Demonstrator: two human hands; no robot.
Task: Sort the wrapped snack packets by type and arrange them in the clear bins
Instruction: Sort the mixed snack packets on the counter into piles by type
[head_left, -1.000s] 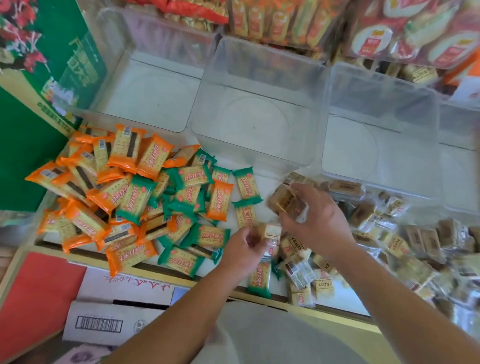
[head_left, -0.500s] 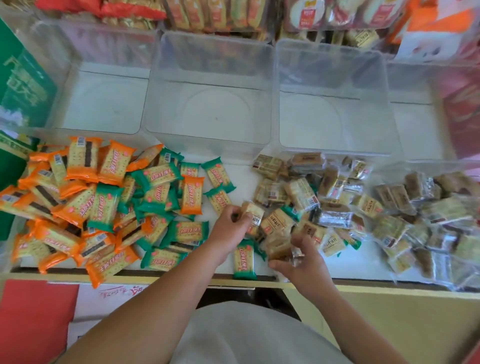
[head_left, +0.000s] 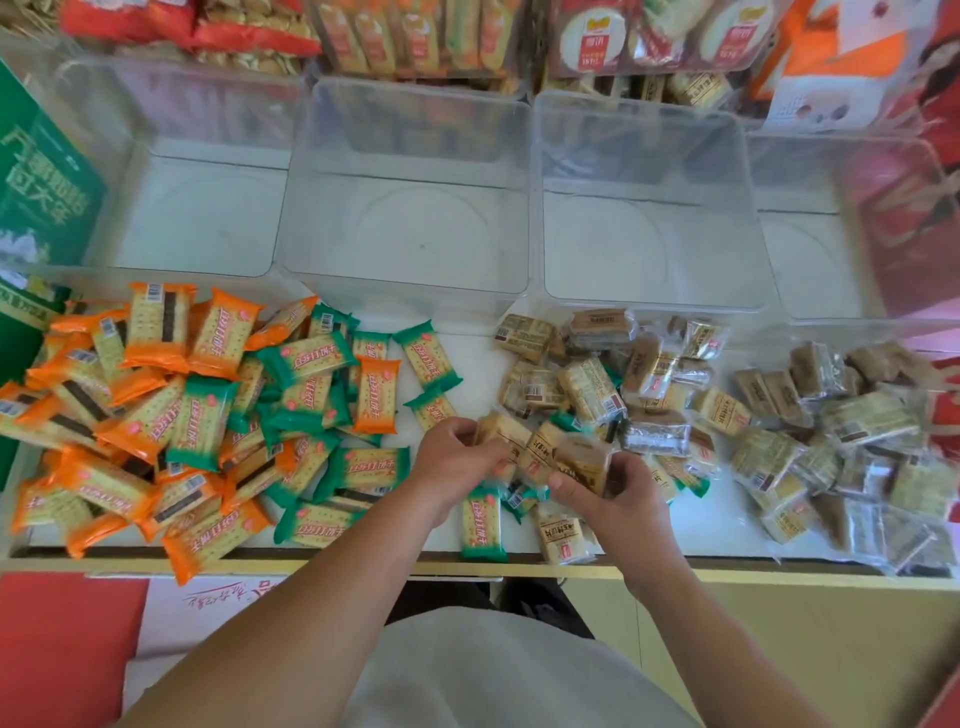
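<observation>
At the far left we see a green box (head_left: 41, 197) standing by the end of the white counter (head_left: 470, 358). Along the back of that counter four clear bins (head_left: 410, 130) sit in a row, side by side. In front of the two left-hand bins lies a loose heap of orange packets (head_left: 156, 332), and mixed into its right half are the green packets (head_left: 306, 358), several overlapping the orange ones. A lone green packet (head_left: 483, 525) lies at the counter's front edge, just below the hands. The person's left hand (head_left: 452, 467) has its fingers curled round the left end of a small bundle of tan packets (head_left: 545, 452). We cannot tell how many packets the bundle holds. The right hand (head_left: 628, 499) grips the bundle's other end, thumb laid along the near side and fingers curled round it, so the two hands are close together with only the bundle between them. Behind them and to the right, a heap of clear-wrapped packets (head_left: 592, 389) spreads in front of the third bin. Farther right we find a second heap, the brown packets (head_left: 810, 374), reaching the frame's right edge in front of the fourth bin. Behind the bins stand stacked shop snacks (head_left: 415, 36)
</observation>
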